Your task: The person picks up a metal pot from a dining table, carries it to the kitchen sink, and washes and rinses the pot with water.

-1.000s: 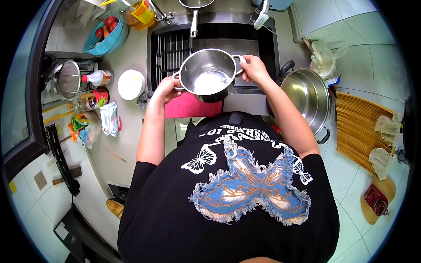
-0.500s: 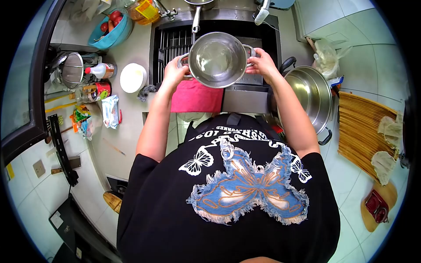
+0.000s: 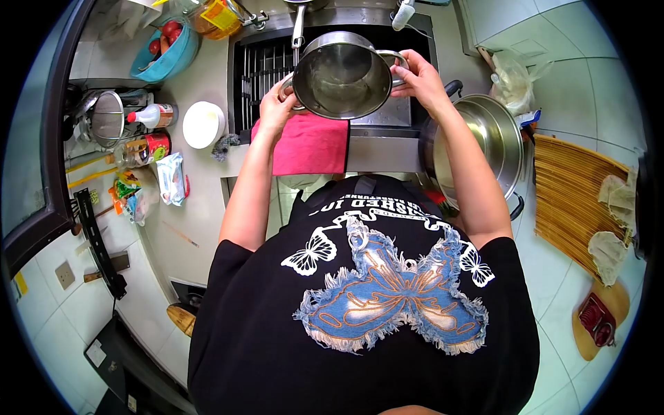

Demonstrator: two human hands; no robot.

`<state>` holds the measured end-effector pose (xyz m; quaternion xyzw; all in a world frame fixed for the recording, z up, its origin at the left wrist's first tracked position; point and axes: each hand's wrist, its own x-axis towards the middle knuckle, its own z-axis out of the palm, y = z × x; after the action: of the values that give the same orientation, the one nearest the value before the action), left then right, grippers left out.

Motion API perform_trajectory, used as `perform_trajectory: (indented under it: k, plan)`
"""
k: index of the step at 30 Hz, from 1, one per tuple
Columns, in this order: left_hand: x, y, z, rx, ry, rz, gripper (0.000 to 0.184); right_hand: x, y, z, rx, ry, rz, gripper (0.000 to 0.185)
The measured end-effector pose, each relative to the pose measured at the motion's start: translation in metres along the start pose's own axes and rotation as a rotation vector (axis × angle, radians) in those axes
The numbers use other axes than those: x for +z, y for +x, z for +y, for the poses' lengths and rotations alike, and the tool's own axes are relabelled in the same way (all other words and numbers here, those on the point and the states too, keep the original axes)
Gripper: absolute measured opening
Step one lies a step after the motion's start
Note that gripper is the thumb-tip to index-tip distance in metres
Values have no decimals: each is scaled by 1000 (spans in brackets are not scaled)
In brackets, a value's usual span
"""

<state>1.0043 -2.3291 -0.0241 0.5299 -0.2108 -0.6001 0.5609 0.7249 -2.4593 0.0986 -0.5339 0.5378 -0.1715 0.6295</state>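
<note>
Between my hands is a stainless steel pot (image 3: 342,77), held over the dark sink (image 3: 266,69) and tilted so that its mouth faces me. My left hand (image 3: 278,108) is closed on the loop handle at the pot's left side. On the opposite side, my right hand (image 3: 417,81) grips the other loop handle. The inside of the pot looks wet and shiny; whether any water is left in it I cannot tell. A pink cloth (image 3: 311,146) hangs over the sink's front edge, just below the pot.
A large steel pot (image 3: 494,142) stands right of the sink, under my right forearm. Left are a white bowl (image 3: 204,125), bottles and a blue basket (image 3: 181,59) of vegetables. Behind the sink are a pan handle (image 3: 298,28) and a faucet (image 3: 403,14).
Both hands have lifted and tipped the pot, its mouth turning towards me and its base away. It has shifted slightly towards the back of the sink.
</note>
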Motion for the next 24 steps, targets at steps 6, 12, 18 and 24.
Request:
perform_trajectory:
  k: [6, 12, 18, 24]
  plan:
    - [15, 18, -15, -53, 61, -148, 46, -10, -2, -11, -166, -117, 28, 16]
    - [35, 32, -20, 106, 38, -111, 45, -25, -2, 4, -187, -161, 84, 28]
    - [47, 26, -4, 380, 148, -44, 45, -27, 3, 29, -324, -137, 206, 23]
    - [58, 6, 30, 721, 418, 107, 40, -18, 9, 27, -615, 10, 284, 11]
